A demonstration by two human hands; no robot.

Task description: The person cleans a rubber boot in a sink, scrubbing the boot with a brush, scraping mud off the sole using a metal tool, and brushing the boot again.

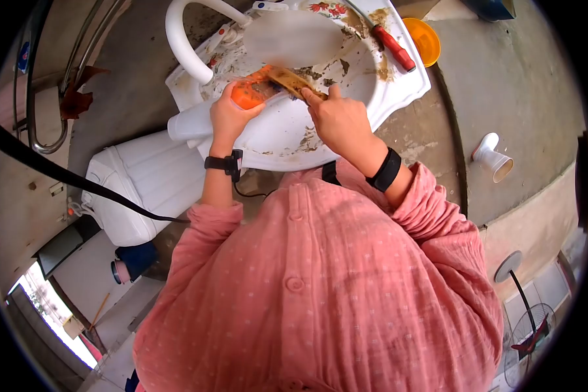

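My left hand [232, 117] is closed around an orange cup-like piece [248, 96], soiled with brown dirt. With my right hand [343, 121] I grip a flat brown scrubbing brush [291, 80]; its far end meets the orange piece, and its bristles are hard to make out. Both hands are over the front of a white washbasin [268, 147] smeared with brown mud. A blurred patch covers the middle of the bowl and hides what is there. On the basin's right rim lies a screwdriver [395, 49] with a red handle.
A white curved spout [179, 39] arches over the basin's left side. An orange bowl [424, 42] is beyond the right rim. To the left lies a large white ribbed container [144, 176]. A white boot [492, 157] stands on the floor at right.
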